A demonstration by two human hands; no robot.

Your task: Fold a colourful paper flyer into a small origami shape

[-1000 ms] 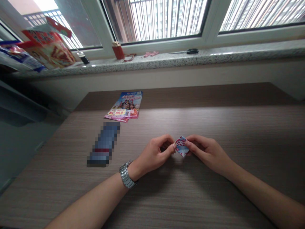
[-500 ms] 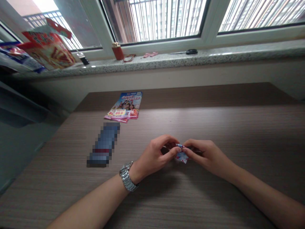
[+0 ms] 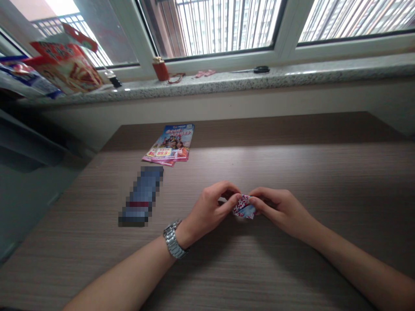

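Observation:
A small folded paper piece, light blue with a red and white pattern, is held between both hands just above the wooden table. My left hand, with a metal watch on its wrist, pinches the paper's left edge between thumb and fingers. On the other side, my right hand grips the upper right edge the same way. Parts of the curled fingers are hidden behind the thumbs and the paper.
Printed flyers lie at the table's back left, with a pixelated dark blue flat object nearer. On the stone windowsill stand a red lighter-like container, scissors and food packages.
The paper has turned or been unfolded a little between my fingers, so more of its red and white patterned side shows. Both hands have barely shifted.

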